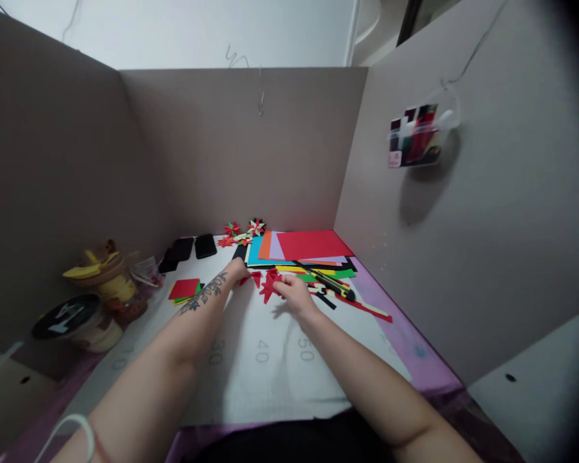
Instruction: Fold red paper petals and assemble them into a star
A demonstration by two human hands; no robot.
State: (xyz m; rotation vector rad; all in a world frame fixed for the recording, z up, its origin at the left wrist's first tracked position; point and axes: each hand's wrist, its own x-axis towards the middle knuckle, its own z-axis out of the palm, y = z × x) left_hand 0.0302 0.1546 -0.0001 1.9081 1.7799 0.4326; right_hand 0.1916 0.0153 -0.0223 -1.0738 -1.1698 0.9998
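Note:
My right hand [295, 292] pinches a red folded-paper star [270, 286] just above the mat, its points spreading to the left of my fingertips. My left hand [236, 269] curls down beside it, with a small folded red paper piece [244, 280] at its fingertips; most of those fingers are hidden behind the hand. Another red folded piece [256, 278] lies between the two hands. Behind my right hand a black and yellow utility knife [335, 285] rests over cut paper strips [352, 274].
Coloured paper sheets [313, 245] are stacked at the back, beside finished paper stars [232, 228]. Small paper squares [184, 289] and a dark phone-like object [205, 245] lie left. Tubs [96, 331] line the left wall; a plastic container [417, 138] hangs on the right partition.

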